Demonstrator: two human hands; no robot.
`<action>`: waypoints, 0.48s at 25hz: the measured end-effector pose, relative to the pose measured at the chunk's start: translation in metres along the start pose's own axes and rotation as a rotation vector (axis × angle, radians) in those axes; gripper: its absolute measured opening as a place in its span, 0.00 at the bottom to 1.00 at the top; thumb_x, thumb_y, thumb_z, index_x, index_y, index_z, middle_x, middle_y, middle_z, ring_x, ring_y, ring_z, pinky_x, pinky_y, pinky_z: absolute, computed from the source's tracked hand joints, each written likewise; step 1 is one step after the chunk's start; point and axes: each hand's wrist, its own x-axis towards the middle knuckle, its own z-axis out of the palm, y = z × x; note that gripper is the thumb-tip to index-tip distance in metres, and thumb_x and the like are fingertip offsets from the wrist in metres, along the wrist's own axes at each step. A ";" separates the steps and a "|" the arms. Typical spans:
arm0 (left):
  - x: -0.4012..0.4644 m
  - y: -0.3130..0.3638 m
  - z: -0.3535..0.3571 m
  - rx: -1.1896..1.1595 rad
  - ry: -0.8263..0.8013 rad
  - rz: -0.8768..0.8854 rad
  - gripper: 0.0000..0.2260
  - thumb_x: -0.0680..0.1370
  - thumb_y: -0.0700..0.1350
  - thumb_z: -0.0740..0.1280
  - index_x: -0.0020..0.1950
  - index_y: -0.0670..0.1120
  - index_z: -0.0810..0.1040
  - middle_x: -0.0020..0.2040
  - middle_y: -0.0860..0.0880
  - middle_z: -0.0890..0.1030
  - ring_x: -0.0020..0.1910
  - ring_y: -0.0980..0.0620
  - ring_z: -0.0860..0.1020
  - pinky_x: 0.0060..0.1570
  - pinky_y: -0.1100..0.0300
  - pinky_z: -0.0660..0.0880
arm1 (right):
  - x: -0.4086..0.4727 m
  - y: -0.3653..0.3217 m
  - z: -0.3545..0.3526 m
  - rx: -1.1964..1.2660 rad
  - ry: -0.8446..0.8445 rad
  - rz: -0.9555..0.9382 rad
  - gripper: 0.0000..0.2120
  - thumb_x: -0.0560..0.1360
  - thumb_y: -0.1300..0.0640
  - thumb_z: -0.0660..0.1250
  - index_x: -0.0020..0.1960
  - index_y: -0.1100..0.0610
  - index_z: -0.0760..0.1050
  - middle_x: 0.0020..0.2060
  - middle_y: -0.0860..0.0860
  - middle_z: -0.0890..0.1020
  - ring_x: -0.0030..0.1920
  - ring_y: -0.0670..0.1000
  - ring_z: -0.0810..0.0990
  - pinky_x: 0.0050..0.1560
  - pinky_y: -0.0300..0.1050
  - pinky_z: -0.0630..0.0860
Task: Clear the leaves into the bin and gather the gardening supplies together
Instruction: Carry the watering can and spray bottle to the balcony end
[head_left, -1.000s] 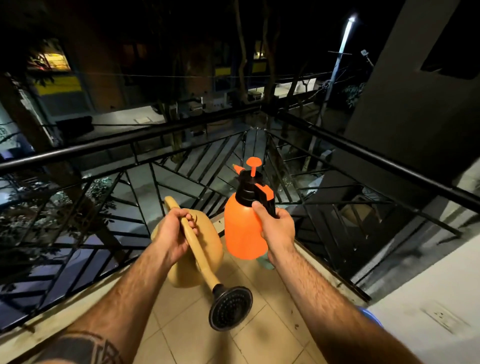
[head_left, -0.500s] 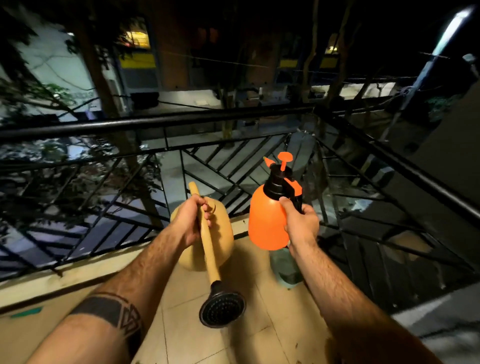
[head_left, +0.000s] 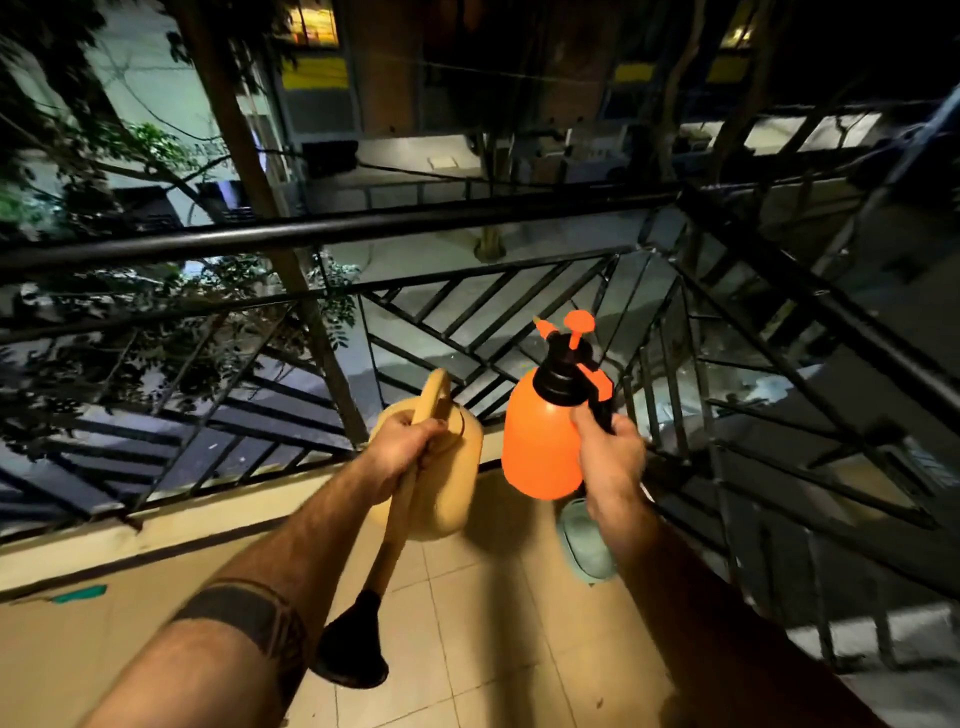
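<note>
A tan watering can is being held off the floor by the left hand, whose fingers are being kept curled round its handle; the long spout is being pointed down and back toward the camera, with the black rose hanging low beside the left forearm. An orange pressure sprayer is being gripped at its black handle by the right hand and is being held upright, just beside the can but apart from it. Both are being carried above the tiled balcony floor.

The space ahead is being closed off by a black metal railing, which is being met at a corner on the right by a second run of rail; the free floor is being narrowed toward that corner. A low ledge is being seen along the foot of the railing on the left. A pale green object is lying on the tiles under the right wrist, near the corner; what it is cannot be told.

Compared with half a second ago, the view is being turned further left, so the corner is being shown further right. The grips are being kept unchanged. The rose is being shown more edge-on and lower.
</note>
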 end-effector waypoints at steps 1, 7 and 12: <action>0.011 -0.001 -0.001 0.051 -0.010 0.005 0.08 0.81 0.46 0.68 0.58 0.44 0.77 0.45 0.45 0.78 0.39 0.51 0.75 0.42 0.57 0.75 | 0.004 0.006 0.006 -0.013 0.041 0.010 0.15 0.71 0.43 0.73 0.45 0.54 0.79 0.45 0.55 0.84 0.48 0.58 0.82 0.48 0.53 0.77; 0.090 -0.019 0.006 0.401 -0.021 0.027 0.14 0.80 0.49 0.68 0.64 0.48 0.75 0.55 0.47 0.79 0.53 0.46 0.78 0.52 0.52 0.76 | 0.039 0.064 0.033 -0.046 0.086 0.025 0.15 0.68 0.43 0.68 0.36 0.55 0.74 0.33 0.56 0.79 0.39 0.61 0.81 0.45 0.59 0.78; 0.170 -0.075 0.041 0.612 0.018 0.102 0.12 0.83 0.45 0.64 0.66 0.47 0.74 0.53 0.49 0.77 0.53 0.49 0.77 0.49 0.56 0.73 | 0.098 0.152 0.051 -0.103 0.085 -0.044 0.11 0.68 0.44 0.68 0.34 0.51 0.74 0.31 0.51 0.80 0.40 0.62 0.81 0.45 0.60 0.79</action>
